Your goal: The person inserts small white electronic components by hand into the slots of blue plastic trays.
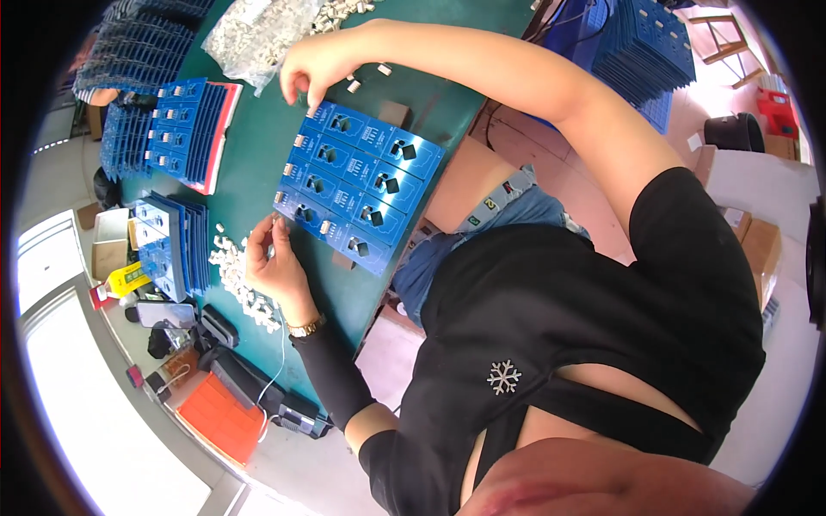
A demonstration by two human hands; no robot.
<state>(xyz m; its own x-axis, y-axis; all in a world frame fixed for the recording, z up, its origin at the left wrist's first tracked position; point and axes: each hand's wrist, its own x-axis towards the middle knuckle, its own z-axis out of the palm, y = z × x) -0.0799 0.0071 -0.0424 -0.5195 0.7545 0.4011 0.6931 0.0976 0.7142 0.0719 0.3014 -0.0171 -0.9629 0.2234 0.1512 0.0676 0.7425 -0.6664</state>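
A blue circuit board panel [353,176] with several dark cutouts lies tilted on the green table, raised on small brown blocks [394,114]. White connectors [288,169] sit along its far edge, and another white connector [328,228] is farther in. My right hand [323,64] reaches over from the top, its fingertips closed at the white connector [311,111] on the panel's upper corner. At the opposite corner of that edge, my left hand [274,258], with a watch on its wrist, has thumb and finger pinched together; what lies between them is too small to make out.
Loose white connectors [245,284] lie beside my left hand; a clear bag [258,39] of them is beyond my right. Stacks of blue panels [185,129] stand along the far side, with a phone [168,315] nearby. More panels [645,47] fill a blue crate at upper right.
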